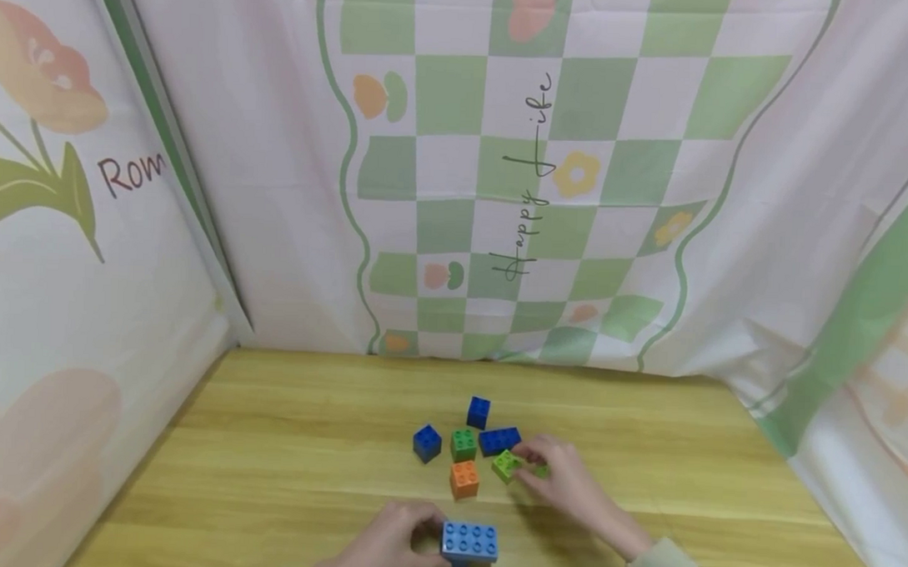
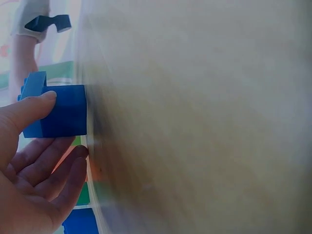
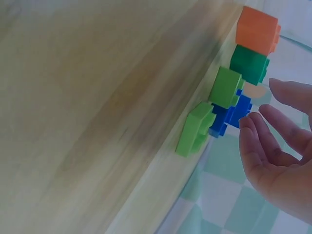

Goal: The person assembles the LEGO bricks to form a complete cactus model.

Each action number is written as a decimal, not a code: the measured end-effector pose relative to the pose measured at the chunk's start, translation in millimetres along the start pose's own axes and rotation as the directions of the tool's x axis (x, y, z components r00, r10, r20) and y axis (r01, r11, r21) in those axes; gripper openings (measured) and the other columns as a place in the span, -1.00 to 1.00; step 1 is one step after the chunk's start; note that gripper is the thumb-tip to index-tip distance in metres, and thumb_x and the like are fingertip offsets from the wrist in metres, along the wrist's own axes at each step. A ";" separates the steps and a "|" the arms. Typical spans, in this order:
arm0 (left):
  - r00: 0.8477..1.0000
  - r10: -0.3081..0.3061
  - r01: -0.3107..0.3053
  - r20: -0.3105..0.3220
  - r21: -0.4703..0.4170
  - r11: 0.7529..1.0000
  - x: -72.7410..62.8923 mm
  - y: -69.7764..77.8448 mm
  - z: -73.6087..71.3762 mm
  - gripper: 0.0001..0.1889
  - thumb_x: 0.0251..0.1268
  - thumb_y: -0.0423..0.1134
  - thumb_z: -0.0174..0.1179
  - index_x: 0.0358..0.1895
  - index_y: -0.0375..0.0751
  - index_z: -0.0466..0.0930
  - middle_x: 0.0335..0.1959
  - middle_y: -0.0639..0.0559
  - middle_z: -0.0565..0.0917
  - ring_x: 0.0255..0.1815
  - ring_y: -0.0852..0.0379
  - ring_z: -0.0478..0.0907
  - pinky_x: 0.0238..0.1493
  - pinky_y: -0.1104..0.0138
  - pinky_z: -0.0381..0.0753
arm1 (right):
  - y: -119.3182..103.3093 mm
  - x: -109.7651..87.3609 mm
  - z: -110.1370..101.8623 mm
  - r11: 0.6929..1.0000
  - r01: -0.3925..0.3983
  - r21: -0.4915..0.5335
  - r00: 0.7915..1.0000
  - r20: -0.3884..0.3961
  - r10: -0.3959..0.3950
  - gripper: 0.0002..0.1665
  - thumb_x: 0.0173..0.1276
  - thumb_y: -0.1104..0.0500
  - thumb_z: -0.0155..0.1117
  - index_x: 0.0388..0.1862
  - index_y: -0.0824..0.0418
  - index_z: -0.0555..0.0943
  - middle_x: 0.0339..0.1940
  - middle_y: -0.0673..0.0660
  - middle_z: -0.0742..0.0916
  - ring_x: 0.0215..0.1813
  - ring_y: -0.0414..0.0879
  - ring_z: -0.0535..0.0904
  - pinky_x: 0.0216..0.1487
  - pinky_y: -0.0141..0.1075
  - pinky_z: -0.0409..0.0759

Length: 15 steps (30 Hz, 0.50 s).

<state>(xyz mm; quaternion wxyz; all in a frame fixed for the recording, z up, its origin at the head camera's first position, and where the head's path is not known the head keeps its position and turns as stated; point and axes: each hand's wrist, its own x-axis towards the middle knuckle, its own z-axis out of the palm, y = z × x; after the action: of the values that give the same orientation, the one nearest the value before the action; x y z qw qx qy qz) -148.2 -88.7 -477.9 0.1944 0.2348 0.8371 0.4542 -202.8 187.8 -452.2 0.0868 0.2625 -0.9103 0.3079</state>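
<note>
My left hand [image 1: 394, 542] holds a stack of two toy building bricks low over the table's near side. On top is a light blue brick [image 1: 470, 541] with two rows of studs; a darker blue brick [image 2: 68, 111] sits beneath it. The left thumb presses against the stack's side in the left wrist view. My right hand [image 1: 563, 479] hovers by a lime green brick [image 3: 226, 87], its fingers loosely bent. Space shows between those fingers and the bricks in the right wrist view. A second lime green piece [image 3: 196, 129] lies beside it, partly hidden by the right hand in the head view.
On the wooden table [image 1: 283, 444] stand an orange brick [image 1: 464, 480], a green brick [image 1: 463, 445], two small blue bricks, one at left [image 1: 427, 444] and one farther back [image 1: 478, 413], and a longer blue brick [image 1: 499, 440]. Printed curtains [image 1: 277, 185] enclose the table's back and sides.
</note>
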 end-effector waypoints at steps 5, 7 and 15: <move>1.000 0.003 -0.003 -0.006 0.016 1.000 -0.1 0.2 0.3 -0.70 0.06 -0.17 0.47 -0.10 0.01 0.68 -0.20 0.31 0.74 -0.19 0.47 0.59 -0.11 0.51 0.62 | 4.5 3.2 1.1 1.000 -0.002 -0.030 1.000 -0.008 0.001 -0.74 0.09 0.31 0.49 -0.21 0.28 0.69 -0.27 0.15 0.77 -0.28 -0.09 0.67 -0.25 -0.43 0.70; 1.000 0.004 -0.004 -0.008 0.020 1.000 -0.1 0.2 0.2 -0.70 0.06 -0.17 0.47 -0.10 0.01 0.68 -0.20 0.31 0.74 -0.19 0.48 0.59 -0.10 0.51 0.62 | 5.1 4.5 1.3 0.999 -0.011 -0.041 1.000 -0.004 0.011 -0.75 0.09 0.29 0.50 -0.21 0.26 0.70 -0.28 0.14 0.77 -0.28 -0.11 0.66 -0.25 -0.45 0.68; 1.000 0.002 -0.002 0.002 -0.005 1.000 -0.6 -0.9 -0.2 -0.70 0.07 -0.18 0.46 -0.09 0.03 0.68 -0.19 0.32 0.74 -0.18 0.49 0.59 -0.08 0.53 0.60 | 8.9 8.9 3.4 0.997 -0.042 -0.070 0.998 0.038 0.045 -0.72 0.09 0.23 0.51 -0.20 0.25 0.70 -0.27 0.11 0.76 -0.25 -0.11 0.64 -0.23 -0.42 0.68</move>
<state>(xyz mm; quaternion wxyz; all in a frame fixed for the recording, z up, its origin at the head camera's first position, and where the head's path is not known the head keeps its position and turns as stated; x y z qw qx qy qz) -148.0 -89.6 -478.6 0.1954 0.2354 0.8356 0.4562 -215.1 187.9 -456.6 0.0710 0.2456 -0.9275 0.2728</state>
